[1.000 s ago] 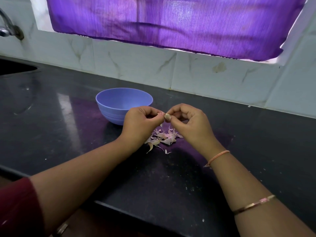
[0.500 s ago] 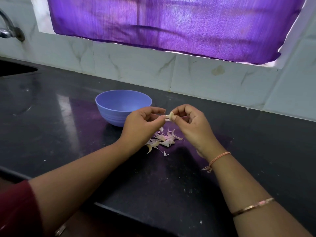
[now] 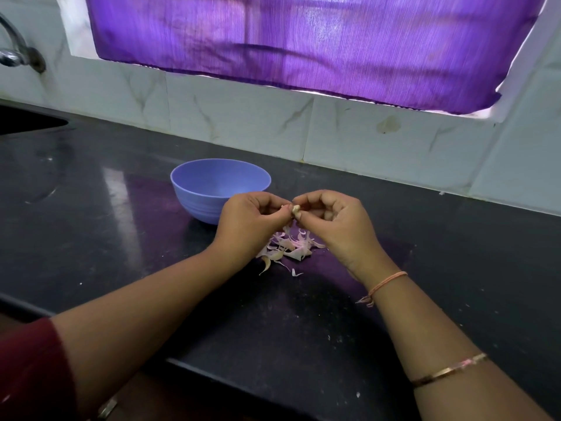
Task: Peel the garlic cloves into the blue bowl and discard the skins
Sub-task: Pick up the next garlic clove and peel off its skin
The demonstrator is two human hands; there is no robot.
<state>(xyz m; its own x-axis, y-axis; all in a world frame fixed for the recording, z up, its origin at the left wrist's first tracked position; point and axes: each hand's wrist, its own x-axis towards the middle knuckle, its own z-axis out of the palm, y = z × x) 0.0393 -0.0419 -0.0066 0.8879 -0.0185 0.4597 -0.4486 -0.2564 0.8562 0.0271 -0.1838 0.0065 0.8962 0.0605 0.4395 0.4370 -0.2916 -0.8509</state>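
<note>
1. Garlic clove (image 3: 295,209) is held just right of the blue bowl (image 3: 189,199). The right hand (image 3: 337,226) clamps it between thumb and forefinger, and the curled fingers of the left hand (image 3: 252,223) nip its other end.
2. Half a second ago the left fingers were stretched out; now they have closed back onto the clove. Probably another strip of skin is coming off, so peeling isn't finished.
3. Loose skins (image 3: 291,247) lie in front of the bowl, to its right, not yet discarded.
4. The left hand covers the bowl's right rim and its bottom is out of sight, so any peeled cloves inside can't be seen. Skin left on the clove is too small to tell.
</note>
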